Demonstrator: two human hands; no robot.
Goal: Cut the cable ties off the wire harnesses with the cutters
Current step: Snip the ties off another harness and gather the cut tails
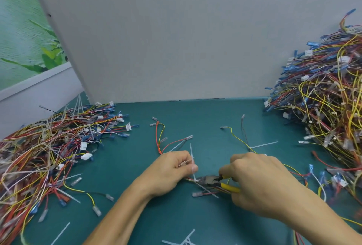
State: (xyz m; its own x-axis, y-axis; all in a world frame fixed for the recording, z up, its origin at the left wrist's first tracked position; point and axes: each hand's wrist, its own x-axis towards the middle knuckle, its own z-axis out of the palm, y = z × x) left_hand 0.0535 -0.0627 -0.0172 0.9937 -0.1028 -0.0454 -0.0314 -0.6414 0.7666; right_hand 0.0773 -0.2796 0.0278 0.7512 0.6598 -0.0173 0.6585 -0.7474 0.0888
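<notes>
My left hand (172,172) holds a wire harness (168,144) of red, orange and yellow wires down on the green mat, fingers curled round the bundle. A white cable tie (193,164) stands up from the bundle just right of my thumb. My right hand (256,182) grips the yellow-handled cutters (210,181). Their dark jaws point left and sit at the base of that tie. Whether the jaws are closed on the tie is hard to tell.
A pile of loose harnesses (49,150) covers the left of the green mat (195,117), and a taller tangled heap (329,97) rises at the right. Cut white ties (186,240) lie near the front edge. A grey panel (176,39) stands behind.
</notes>
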